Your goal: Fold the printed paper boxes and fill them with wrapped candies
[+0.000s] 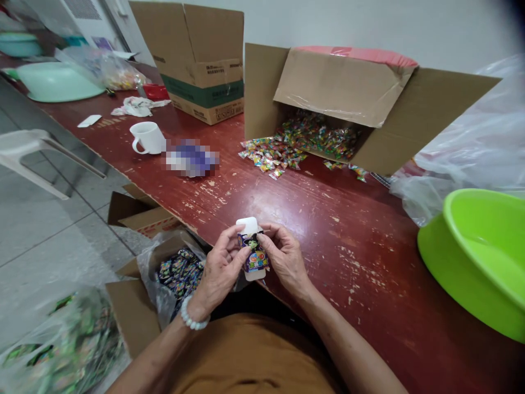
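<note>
Between my two hands is a small printed candy box point(255, 257), purple with a cartoon figure and bright lettering. Its white top flap stands up, and a pale flap hangs at the bottom end. My left hand point(225, 261) grips the box's left side with thumb and fingers, a beaded bracelet point(194, 315) at the wrist. On the right side, my right hand point(284, 256) holds it, thumb on the front near the upper edge. Both hands are just over the table's front edge. Whether anything is inside the box is hidden.
An open carton point(328, 82) spills wrapped candies point(273, 156) onto the red table point(324, 230). A green basin point(455, 241) stands right; a white mug point(147, 138), a blurred purple item point(192, 158) and another carton point(205, 71) stand left. Below left, a lined box holds dark packets point(180, 273).
</note>
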Demonstrator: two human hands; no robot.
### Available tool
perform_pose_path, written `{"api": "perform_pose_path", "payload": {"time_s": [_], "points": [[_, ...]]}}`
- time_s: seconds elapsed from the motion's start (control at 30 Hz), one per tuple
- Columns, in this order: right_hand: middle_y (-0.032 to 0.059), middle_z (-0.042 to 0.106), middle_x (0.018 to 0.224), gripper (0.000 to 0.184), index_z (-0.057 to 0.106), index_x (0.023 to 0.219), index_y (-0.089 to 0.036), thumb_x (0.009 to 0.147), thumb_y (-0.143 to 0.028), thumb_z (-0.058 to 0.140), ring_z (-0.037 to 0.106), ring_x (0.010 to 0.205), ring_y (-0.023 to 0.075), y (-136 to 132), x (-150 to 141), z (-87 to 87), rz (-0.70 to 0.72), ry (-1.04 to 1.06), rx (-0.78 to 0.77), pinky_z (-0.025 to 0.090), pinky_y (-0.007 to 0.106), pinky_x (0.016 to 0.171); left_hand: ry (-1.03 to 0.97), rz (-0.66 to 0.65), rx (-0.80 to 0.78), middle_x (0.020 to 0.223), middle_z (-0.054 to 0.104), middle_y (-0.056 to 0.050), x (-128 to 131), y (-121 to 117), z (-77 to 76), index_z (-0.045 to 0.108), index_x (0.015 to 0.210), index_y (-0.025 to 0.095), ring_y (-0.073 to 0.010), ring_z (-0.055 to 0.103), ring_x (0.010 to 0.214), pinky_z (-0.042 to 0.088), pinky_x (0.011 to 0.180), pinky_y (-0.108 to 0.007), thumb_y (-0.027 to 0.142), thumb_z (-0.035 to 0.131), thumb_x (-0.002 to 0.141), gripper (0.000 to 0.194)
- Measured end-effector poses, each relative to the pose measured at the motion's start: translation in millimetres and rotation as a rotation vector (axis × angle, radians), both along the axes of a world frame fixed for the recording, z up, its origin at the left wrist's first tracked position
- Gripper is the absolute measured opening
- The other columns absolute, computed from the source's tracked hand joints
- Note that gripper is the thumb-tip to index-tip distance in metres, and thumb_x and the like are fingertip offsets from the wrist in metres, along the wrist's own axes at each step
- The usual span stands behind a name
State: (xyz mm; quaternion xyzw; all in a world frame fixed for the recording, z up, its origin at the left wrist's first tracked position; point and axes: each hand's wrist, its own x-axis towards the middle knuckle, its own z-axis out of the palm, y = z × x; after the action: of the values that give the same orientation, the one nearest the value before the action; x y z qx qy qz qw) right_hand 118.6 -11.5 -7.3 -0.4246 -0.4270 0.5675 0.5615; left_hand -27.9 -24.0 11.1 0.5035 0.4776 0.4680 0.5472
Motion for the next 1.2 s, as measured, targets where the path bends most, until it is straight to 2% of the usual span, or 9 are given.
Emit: {"api": "perform_pose_path", "payload": {"time_s": [0.23, 0.33, 0.4, 0.5, 0.6, 0.7, 0.8, 0.93, 1.2], "points": [[0.002, 0.066, 0.081, 0.024, 0.068, 0.077, -0.017, 0.08, -0.04, 0.074, 0.058, 0.071, 0.0143, 5.2, 16.8, 3.3, 0.095, -0.125, -0.133, 0.048, 0.027, 0.068, 0.026, -0.088, -0.074, 0.092, 0.07, -0.003, -3.8, 3.0, 1.8, 0.067, 0.098, 0.017, -0.0153, 0.063, 0.083, 0.05, 0.077, -0.024, 0.035, 0.066, 0.087, 0.02], [-0.0004, 0.065, 0.079, 0.029, 0.067, 0.091, -0.02, 0.074, -0.039, 0.08, 0.059, 0.071, 0.0146, 7.2, 19.2, 6.5, 0.098, -0.12, -0.119, 0.049, 0.027, 0.068, 0.052, -0.058, -0.016, 0.09, 0.07, -0.003, -2.7, 3.0, -1.7, 0.069, 0.091, 0.016, -0.0159, 0.062, 0.084, 0.048, 0.079, -0.025, 0.035, 0.065, 0.087, 0.02], [-0.0011, 0.065, 0.08, 0.037, 0.066, 0.103, -0.022, 0.073, -0.038, 0.081, 0.06, 0.072, 0.0148, 8.2, 20.5, 7.8, 0.145, -0.143, -0.076, 0.049, 0.028, 0.068, -0.053, -0.02, -0.029, 0.094, 0.071, -0.004, -2.0, 2.4, -5.4, 0.067, 0.096, 0.017, -0.0168, 0.064, 0.087, 0.048, 0.081, -0.026, 0.035, 0.07, 0.084, 0.022], [0.002, 0.066, 0.081, 0.022, 0.07, 0.091, -0.02, 0.08, -0.039, 0.075, 0.06, 0.073, 0.016, 7.7, 23.1, 8.1, 0.253, -0.285, 0.017, 0.048, 0.03, 0.069, -0.243, 0.03, -0.089, 0.091, 0.071, -0.002, -1.8, 0.7, -9.4, 0.055, 0.112, 0.021, -0.0149, 0.066, 0.083, 0.05, 0.08, -0.026, 0.033, 0.079, 0.077, 0.044], [0.0035, 0.066, 0.082, 0.012, 0.071, 0.082, -0.021, 0.086, -0.033, 0.07, 0.06, 0.076, 0.0179, 4.9, 24.6, 7.0, 0.172, -0.428, 0.157, 0.047, 0.032, 0.071, -0.39, 0.002, -0.199, 0.085, 0.068, 0.001, -2.4, -0.8, -10.8, 0.049, 0.116, 0.022, -0.0116, 0.064, 0.074, 0.05, 0.069, -0.021, 0.035, 0.082, 0.074, 0.055], [0.0035, 0.066, 0.084, 0.006, 0.072, 0.088, -0.024, 0.089, -0.028, 0.067, 0.061, 0.077, 0.0193, 2.0, 23.9, 7.0, 0.097, -0.536, 0.295, 0.047, 0.034, 0.075, -0.495, -0.131, -0.353, 0.083, 0.064, -0.001, -2.5, -1.7, -12.8, 0.054, 0.107, 0.019, -0.012, 0.063, 0.065, 0.052, 0.054, -0.021, 0.051, 0.073, 0.08, 0.046], [0.0048, 0.069, 0.088, 0.008, 0.072, 0.091, -0.025, 0.09, -0.03, 0.065, 0.063, 0.08, 0.0212, 0.4, 22.1, 10.1, 0.195, -0.612, 0.36, 0.048, 0.036, 0.078, -0.503, -0.167, -0.446, 0.08, 0.063, -0.003, -2.0, -1.2, -15.2, 0.059, 0.106, 0.017, -0.0149, 0.064, 0.061, 0.053, 0.044, -0.023, 0.061, 0.063, 0.084, 0.049], [0.0059, 0.072, 0.087, 0.018, 0.071, 0.081, -0.023, 0.09, -0.037, 0.066, 0.066, 0.084, 0.0225, 0.7, 18.1, 14.0, 0.263, -0.493, 0.178, 0.05, 0.036, 0.079, -0.413, -0.116, -0.419, 0.078, 0.064, -0.003, -0.5, 1.1, -13.0, 0.063, 0.114, 0.019, -0.0154, 0.063, 0.06, 0.05, 0.041, -0.022, 0.067, 0.055, 0.085, 0.057], [0.0042, 0.072, 0.07, 0.023, 0.072, 0.078, -0.019, 0.071, -0.039, 0.082, 0.061, 0.055, 0.0161, 8.9, 5.9, 17.5, 0.233, -0.255, -0.137, 0.051, 0.03, 0.054, -0.327, -0.092, -0.385, 0.073, 0.067, -0.003, -3.0, 2.8, -14.4, 0.069, 0.117, 0.017, -0.0141, 0.06, 0.054, 0.048, 0.042, -0.022, 0.068, 0.054, 0.085, 0.062]]}}
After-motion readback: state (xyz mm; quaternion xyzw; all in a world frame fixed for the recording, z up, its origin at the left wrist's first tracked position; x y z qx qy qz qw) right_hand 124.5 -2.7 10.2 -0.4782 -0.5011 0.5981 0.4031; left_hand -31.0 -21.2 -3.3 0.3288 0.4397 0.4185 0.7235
